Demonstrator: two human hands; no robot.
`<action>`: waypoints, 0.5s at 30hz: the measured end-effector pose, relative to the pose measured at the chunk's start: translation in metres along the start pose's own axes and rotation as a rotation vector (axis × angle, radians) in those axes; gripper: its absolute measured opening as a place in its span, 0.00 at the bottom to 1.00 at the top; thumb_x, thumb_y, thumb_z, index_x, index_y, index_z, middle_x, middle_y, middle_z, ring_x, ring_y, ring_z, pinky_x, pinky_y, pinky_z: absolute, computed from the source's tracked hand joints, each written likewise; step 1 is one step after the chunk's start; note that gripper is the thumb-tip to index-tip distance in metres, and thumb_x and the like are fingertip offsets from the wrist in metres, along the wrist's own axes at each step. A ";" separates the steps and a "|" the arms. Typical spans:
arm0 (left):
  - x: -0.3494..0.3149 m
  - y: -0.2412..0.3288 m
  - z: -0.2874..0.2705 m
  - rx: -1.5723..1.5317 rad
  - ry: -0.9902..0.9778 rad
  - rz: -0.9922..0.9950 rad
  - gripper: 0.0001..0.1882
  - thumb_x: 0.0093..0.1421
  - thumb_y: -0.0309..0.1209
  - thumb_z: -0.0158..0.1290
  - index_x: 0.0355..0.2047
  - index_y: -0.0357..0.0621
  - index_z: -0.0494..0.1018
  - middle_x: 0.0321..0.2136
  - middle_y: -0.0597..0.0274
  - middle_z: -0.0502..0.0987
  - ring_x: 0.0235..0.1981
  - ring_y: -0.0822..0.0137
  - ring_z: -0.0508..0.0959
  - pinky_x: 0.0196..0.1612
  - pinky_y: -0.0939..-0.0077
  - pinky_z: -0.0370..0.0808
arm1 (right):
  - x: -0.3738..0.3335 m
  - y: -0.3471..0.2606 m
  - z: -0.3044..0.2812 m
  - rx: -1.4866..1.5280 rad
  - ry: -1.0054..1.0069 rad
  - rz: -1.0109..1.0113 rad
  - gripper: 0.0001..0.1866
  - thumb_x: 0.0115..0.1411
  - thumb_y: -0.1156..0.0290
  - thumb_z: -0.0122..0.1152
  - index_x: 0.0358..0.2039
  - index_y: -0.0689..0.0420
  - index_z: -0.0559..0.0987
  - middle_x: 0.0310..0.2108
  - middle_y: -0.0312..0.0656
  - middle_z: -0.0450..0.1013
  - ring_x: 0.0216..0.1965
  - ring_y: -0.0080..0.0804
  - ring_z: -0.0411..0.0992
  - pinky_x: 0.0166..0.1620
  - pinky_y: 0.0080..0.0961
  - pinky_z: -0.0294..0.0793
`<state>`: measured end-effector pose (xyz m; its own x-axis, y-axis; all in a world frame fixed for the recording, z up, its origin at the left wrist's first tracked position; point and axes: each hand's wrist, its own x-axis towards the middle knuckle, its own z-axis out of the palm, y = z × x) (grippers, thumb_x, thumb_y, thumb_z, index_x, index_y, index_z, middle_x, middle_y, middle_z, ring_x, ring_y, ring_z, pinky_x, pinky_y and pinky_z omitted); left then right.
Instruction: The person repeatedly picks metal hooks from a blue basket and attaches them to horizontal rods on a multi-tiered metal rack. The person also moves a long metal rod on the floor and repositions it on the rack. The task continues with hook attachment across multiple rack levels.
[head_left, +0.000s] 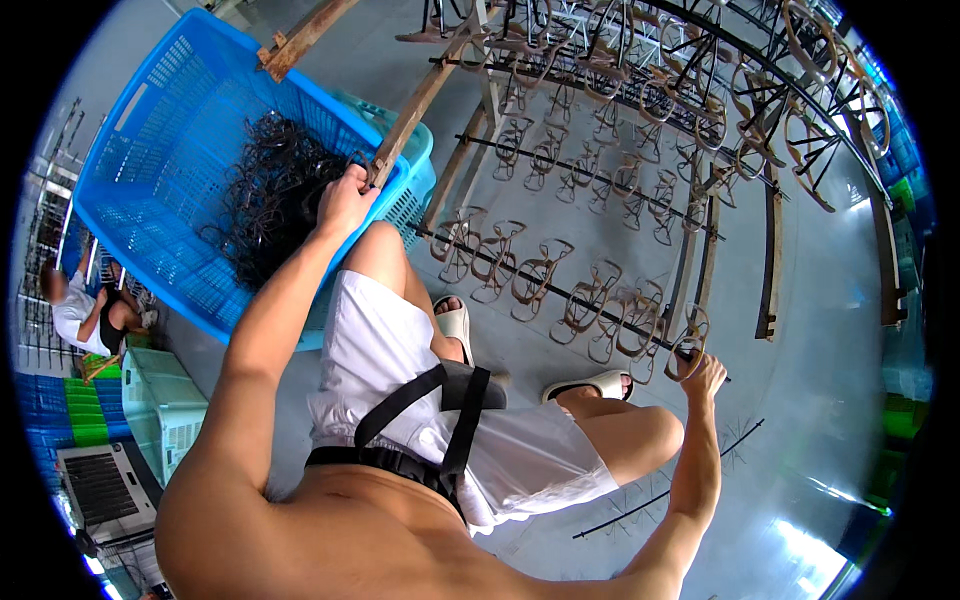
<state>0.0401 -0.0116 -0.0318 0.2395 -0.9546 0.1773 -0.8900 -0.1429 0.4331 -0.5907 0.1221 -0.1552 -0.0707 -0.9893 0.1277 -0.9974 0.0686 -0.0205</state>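
My left hand (345,203) is closed at the lower end of a wooden rack post (412,115), beside the rim of a large blue basket (150,130). A bit of something dark shows at its fingertips; I cannot make out what it is. In the basket lies a tangled heap of thin, dark, curled pieces (275,195). My right hand (703,374) reaches to the right end of a low black rod (560,292), its fingers closed on a brown loop-shaped piece (692,325). Several similar brown loops (540,280) hang along this rod.
Higher rods of the rack carry many more loops (600,60). A dark rod with thin prongs (668,493) lies on the floor at right. Pale green crates (165,405) stand at left, near another seated person (90,315). My sandalled feet are below the rack.
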 end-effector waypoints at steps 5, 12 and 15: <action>-0.002 0.009 -0.004 0.043 -0.011 -0.014 0.14 0.49 0.32 0.58 0.32 0.39 0.69 0.28 0.52 0.79 0.32 0.55 0.79 0.36 0.65 0.73 | -0.018 0.005 0.028 0.059 -0.033 0.033 0.14 0.44 0.55 0.64 0.15 0.53 0.77 0.16 0.46 0.72 0.21 0.47 0.72 0.24 0.39 0.69; -0.008 0.009 -0.002 0.045 -0.003 0.028 0.11 0.54 0.33 0.54 0.34 0.40 0.70 0.34 0.49 0.78 0.37 0.54 0.78 0.39 0.63 0.73 | -0.021 0.010 0.060 0.077 -0.347 0.159 0.12 0.49 0.61 0.56 0.24 0.57 0.77 0.30 0.47 0.75 0.35 0.46 0.73 0.41 0.39 0.70; -0.003 0.010 0.002 0.032 -0.048 0.059 0.13 0.56 0.33 0.52 0.38 0.38 0.70 0.34 0.51 0.78 0.38 0.56 0.78 0.41 0.66 0.72 | -0.025 0.029 0.103 0.008 -0.310 0.142 0.11 0.47 0.65 0.59 0.32 0.54 0.76 0.35 0.42 0.74 0.42 0.40 0.71 0.47 0.35 0.66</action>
<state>0.0299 -0.0110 -0.0303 0.1685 -0.9728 0.1589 -0.9141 -0.0939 0.3945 -0.6165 0.1354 -0.2614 -0.2007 -0.9622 -0.1841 -0.9777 0.2085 -0.0240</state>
